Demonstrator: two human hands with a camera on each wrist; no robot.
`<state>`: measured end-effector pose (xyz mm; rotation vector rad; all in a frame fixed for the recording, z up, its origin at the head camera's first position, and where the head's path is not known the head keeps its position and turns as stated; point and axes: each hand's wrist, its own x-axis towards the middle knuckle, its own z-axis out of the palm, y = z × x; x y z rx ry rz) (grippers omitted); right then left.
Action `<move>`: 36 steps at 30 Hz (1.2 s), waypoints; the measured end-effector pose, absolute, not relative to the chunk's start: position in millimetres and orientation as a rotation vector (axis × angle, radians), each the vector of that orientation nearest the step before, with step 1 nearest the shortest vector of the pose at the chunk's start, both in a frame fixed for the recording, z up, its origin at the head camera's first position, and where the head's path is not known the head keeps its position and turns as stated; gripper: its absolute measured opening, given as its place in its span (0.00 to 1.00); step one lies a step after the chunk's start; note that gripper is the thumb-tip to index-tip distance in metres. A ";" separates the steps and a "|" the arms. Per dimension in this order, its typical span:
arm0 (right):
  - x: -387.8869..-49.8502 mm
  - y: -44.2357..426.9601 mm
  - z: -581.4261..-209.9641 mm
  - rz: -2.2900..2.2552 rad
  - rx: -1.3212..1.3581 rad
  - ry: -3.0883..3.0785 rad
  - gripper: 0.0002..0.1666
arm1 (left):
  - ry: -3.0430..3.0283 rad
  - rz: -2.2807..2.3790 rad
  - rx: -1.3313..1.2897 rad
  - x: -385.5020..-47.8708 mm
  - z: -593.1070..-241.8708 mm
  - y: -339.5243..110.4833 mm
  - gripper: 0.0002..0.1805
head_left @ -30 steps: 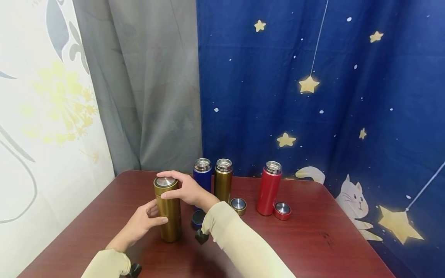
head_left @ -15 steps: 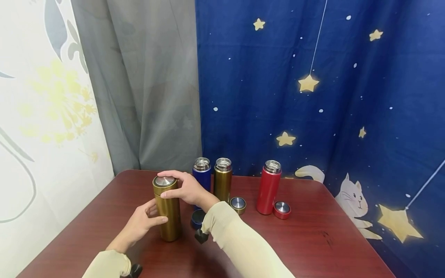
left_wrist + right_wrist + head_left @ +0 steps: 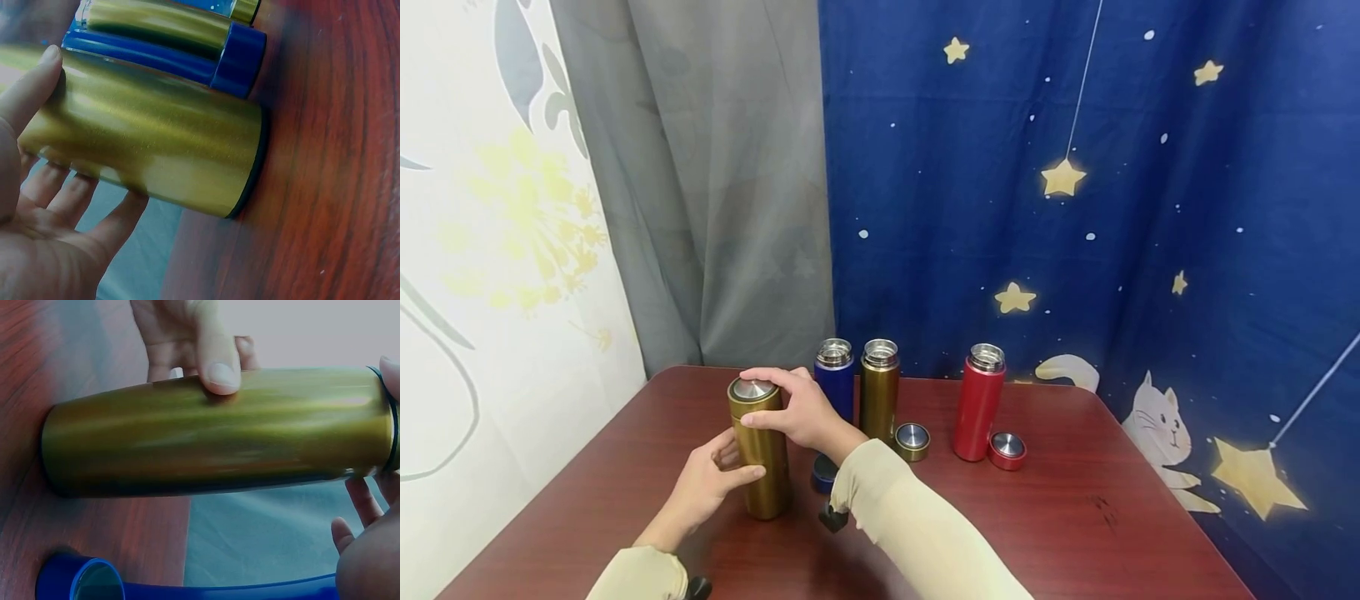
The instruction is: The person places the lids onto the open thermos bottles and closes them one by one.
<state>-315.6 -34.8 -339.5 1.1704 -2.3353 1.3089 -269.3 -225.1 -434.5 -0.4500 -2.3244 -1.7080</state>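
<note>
A tall gold thermos flask stands upright on the table's left half, its gold lid with a silver top in place. My left hand holds the body, thumb on the near side and fingers behind. In the left wrist view the fingers bend against the flask's side. My right hand grips the lid from above, its thumb on the near side. At the right edge of the right wrist view, a thin dark line marks the seam between lid and body.
Behind stand three lidless flasks: blue, gold and red. Their lids lie beside them: blue, partly hidden by my right arm, gold and red. Curtains hang behind the dark red table.
My right hand and wrist have turned slightly at the lid. The left hand keeps its hold, and the flask stays in place. The head view has drifted a little.
</note>
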 end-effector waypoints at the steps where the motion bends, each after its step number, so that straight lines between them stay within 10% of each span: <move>1: -315.4 -35.2 -340.0 1.297 1.163 -2.333 0.32 | -2.324 -1.702 -0.439 -268.7 -434.5 -224.4 0.40; 36: -322.9 2.5 -372.1 1.637 1.214 -2.354 0.45 | -1.947 -1.530 -0.210 -246.9 -432.4 -210.1 0.45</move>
